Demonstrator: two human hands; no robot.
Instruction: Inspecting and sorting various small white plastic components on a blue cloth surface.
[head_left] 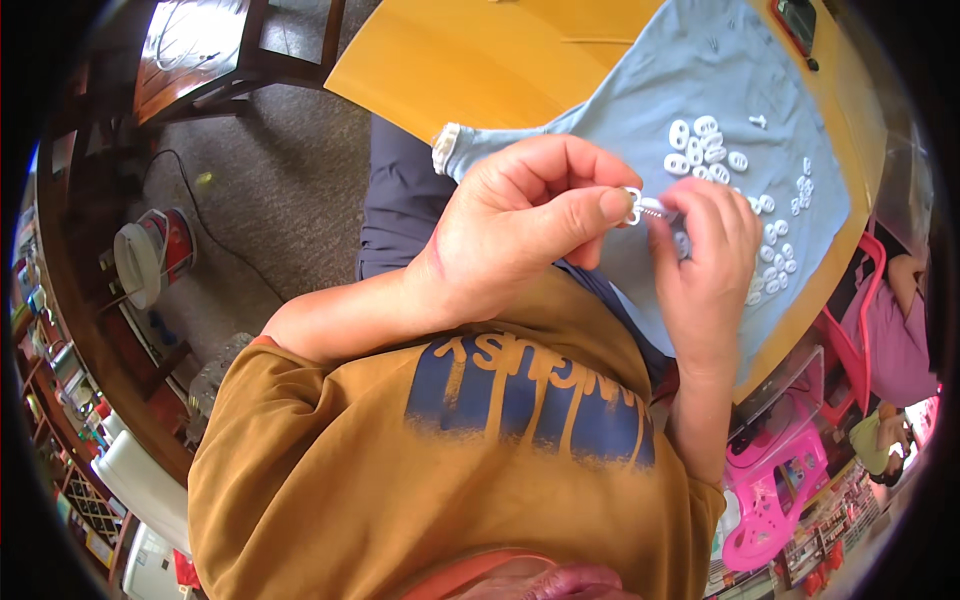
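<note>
My left hand (520,205) pinches a small white plastic piece (633,206) between thumb and forefinger. A tiny coiled metal spring (652,211) sticks out from its right side. Close against it, my right hand (708,260) has its fingers curled round a second small white part (657,202), mostly covered by the fingertips. Both hands are raised over a light blue cloth (650,85). Beyond my right hand lie several white oval pieces with two holes (678,134), loosely heaped. More small white ovals (770,273) lie right of that hand, partly hidden by it.
Under the cloth is a yellow-brown tabletop (450,65). A single small white part (758,122) and a cluster of tiny white pieces (804,188) lie farther right. A dark phone-like object (796,22) rests at the far right edge. Pink plastic chair (765,500) stands at right; other people sit beyond.
</note>
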